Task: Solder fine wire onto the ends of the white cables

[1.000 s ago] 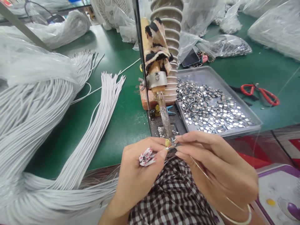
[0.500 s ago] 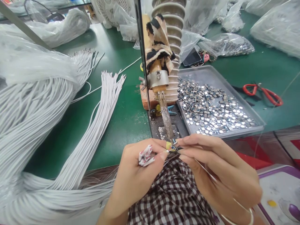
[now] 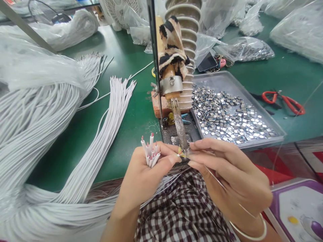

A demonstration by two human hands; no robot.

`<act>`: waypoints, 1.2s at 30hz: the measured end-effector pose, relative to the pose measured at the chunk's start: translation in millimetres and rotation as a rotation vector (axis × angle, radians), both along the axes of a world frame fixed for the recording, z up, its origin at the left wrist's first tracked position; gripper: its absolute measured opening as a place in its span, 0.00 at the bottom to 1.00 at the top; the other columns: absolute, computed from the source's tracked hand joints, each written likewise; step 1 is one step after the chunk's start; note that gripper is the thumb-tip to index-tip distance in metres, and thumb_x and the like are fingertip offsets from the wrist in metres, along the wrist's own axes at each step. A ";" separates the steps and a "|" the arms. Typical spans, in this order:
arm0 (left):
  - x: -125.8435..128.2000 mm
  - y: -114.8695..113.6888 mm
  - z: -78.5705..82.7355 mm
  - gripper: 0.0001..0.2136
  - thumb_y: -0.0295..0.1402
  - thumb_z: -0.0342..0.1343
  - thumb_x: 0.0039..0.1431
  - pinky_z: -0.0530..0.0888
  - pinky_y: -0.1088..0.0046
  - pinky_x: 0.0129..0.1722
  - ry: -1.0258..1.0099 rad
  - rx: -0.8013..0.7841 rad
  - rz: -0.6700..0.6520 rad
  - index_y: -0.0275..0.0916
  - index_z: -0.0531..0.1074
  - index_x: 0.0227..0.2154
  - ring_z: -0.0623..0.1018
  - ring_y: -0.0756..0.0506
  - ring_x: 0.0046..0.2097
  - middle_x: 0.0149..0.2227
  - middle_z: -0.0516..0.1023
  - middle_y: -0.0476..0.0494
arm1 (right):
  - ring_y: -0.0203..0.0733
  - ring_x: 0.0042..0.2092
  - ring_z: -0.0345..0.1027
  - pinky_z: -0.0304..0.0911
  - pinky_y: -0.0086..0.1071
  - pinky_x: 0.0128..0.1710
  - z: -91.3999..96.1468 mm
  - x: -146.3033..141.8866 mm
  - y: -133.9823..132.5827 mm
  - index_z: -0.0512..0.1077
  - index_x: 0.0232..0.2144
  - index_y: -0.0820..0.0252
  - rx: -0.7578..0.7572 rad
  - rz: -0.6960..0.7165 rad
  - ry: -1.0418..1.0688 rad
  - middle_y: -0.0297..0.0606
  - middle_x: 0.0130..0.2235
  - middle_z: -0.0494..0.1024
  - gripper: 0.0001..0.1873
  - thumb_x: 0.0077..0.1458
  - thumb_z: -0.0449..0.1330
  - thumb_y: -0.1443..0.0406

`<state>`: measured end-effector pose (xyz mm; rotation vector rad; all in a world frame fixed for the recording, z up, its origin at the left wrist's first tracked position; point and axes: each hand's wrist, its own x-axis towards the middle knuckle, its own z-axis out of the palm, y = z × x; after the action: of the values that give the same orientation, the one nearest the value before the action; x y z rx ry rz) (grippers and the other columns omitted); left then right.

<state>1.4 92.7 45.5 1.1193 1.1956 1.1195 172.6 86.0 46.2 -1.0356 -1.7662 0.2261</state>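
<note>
My left hand [image 3: 145, 174] is closed round a small bundle of white cables [image 3: 149, 154] whose stripped ends stick up between its fingers; thumb and forefinger pinch one cable end at the soldering iron tip [image 3: 182, 141]. My right hand [image 3: 227, 174] is pinched shut on a thin solder wire [image 3: 214, 178] and a tiny metal part I can barely make out, held against the same tip. The iron [image 3: 174, 90] hangs fixed from a stand, its handle wrapped in patterned cloth.
A grey tray [image 3: 275, 129] of several small shiny metal shells lies right of the iron. Red-handled scissors [image 3: 285, 100] lie beyond it. Long white cable bundles [image 3: 106, 127] spread over the green table on the left. Plastic bags and a phone [image 3: 206, 62] lie farther back.
My left hand turned, so the cable ends in it now point upward instead of sideways. Both hands stay pinched together at the iron tip.
</note>
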 end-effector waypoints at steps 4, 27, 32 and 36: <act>-0.7 -2.1 -1.4 0.08 0.25 0.61 0.51 0.73 0.78 0.29 -0.009 -0.001 -0.030 0.41 0.78 0.20 0.79 0.50 0.29 0.31 0.85 0.52 | 0.37 0.39 0.79 0.77 0.28 0.42 -5.0 1.8 -3.2 0.78 0.33 0.58 -0.028 0.015 0.020 0.39 0.41 0.82 0.08 0.56 0.63 0.75; 0.2 -6.2 4.1 0.10 0.21 0.57 0.54 0.74 0.81 0.32 0.057 0.059 -0.138 0.39 0.75 0.21 0.80 0.51 0.32 0.31 0.84 0.53 | 0.35 0.36 0.78 0.78 0.26 0.34 -17.6 3.6 -6.4 0.79 0.37 0.58 0.027 0.045 0.175 0.36 0.41 0.81 0.16 0.49 0.68 0.80; 0.2 -8.3 -2.3 0.10 0.19 0.56 0.56 0.75 0.83 0.35 0.045 0.061 -0.167 0.39 0.76 0.24 0.82 0.52 0.35 0.34 0.86 0.52 | 0.36 0.37 0.79 0.78 0.28 0.37 -22.7 7.9 -9.6 0.78 0.37 0.59 0.006 0.056 0.188 0.36 0.40 0.82 0.16 0.47 0.70 0.78; 0.4 -10.4 -7.6 0.08 0.22 0.58 0.59 0.76 0.79 0.38 0.050 0.063 -0.193 0.38 0.77 0.27 0.82 0.50 0.36 0.36 0.86 0.48 | 0.41 0.37 0.79 0.77 0.33 0.35 -28.9 8.1 -12.8 0.79 0.38 0.57 -0.001 0.059 0.251 0.38 0.39 0.82 0.14 0.49 0.69 0.76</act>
<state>1.9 82.3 37.8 1.2889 1.0714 0.9926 180.7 73.2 17.3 -0.9146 -1.5702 0.3769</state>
